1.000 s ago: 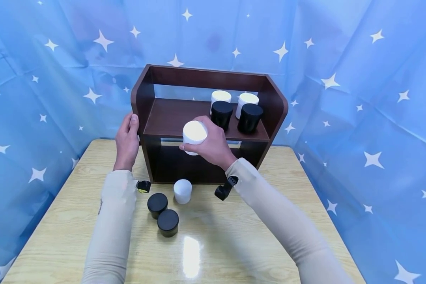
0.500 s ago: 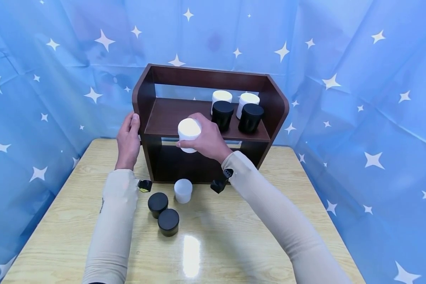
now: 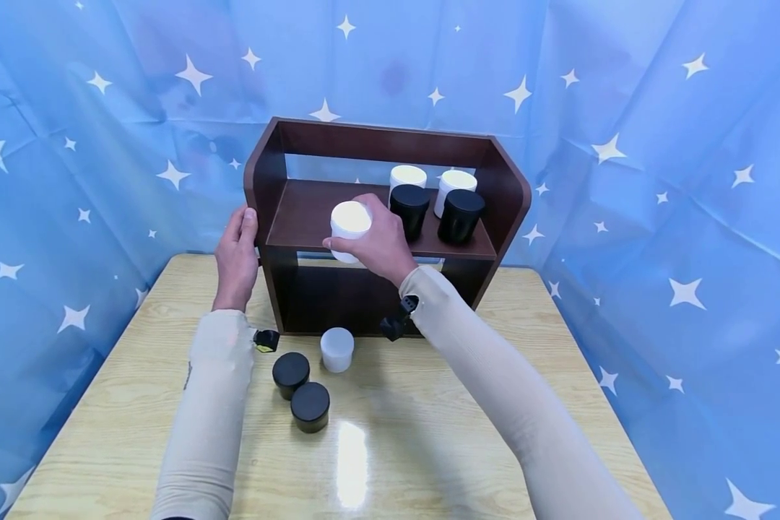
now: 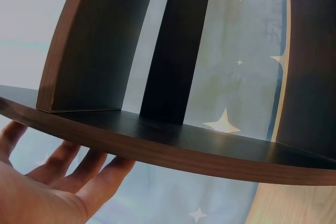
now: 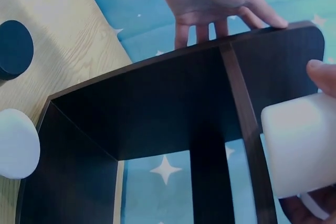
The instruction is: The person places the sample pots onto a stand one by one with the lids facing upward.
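Observation:
My right hand point(image 3: 380, 242) grips a white jar point(image 3: 347, 230), thumb on its near side, in front of the upper shelf's front edge. The right wrist view shows the white jar point(image 5: 302, 142) beside the shelf board, only part of the hand visible around it. At the dark brown two-tier shelf unit point(image 3: 338, 201), my left hand point(image 3: 237, 253) rests against the outside of the left side panel. Its fingers point(image 4: 107, 182) reach the outer face in the left wrist view, and a fingertip lies at the panel's edge in the right wrist view.
Two black jars point(image 3: 457, 220) stand in front of two white jars point(image 3: 408, 177) on the upper shelf's right half. Before the unit, on the wooden table point(image 3: 494, 419), are another white jar point(image 3: 336, 351) and two black jars point(image 3: 310, 408). A starry blue curtain point(image 3: 656, 202) surrounds the table.
My right hand has carried the white jar slightly left, then up and closer to the upper shelf. The left hand stays at the side panel, and the other jars keep their places.

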The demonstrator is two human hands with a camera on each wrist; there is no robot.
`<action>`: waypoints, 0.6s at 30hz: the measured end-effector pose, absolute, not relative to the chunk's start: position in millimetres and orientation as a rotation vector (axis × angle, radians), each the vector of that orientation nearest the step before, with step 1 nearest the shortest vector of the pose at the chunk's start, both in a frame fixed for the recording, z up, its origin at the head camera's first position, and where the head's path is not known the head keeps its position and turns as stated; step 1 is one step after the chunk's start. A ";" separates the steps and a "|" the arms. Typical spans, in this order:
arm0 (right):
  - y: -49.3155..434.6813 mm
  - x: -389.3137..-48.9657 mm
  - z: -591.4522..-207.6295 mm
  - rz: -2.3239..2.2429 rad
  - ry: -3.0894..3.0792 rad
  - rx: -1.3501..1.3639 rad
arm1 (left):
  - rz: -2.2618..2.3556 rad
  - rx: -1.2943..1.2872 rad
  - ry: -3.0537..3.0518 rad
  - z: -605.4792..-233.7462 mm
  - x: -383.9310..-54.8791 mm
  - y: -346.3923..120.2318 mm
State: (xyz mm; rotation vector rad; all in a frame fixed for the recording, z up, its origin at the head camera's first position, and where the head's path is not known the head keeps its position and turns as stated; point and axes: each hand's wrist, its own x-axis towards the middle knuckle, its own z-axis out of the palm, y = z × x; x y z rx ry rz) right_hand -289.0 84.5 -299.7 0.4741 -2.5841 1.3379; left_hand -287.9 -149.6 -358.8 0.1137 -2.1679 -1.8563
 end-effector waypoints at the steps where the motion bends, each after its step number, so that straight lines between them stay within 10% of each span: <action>1: 83.8 -289.8 -299.5 1.334 -2.590 0.472 | -1.857 0.112 -2.168 -358.8 -288.1 -150.1; 18: 76.1 -301.6 -293.7 1.278 -2.653 0.403 | -1.849 0.099 -2.166 -357.6 -285.8 -149.8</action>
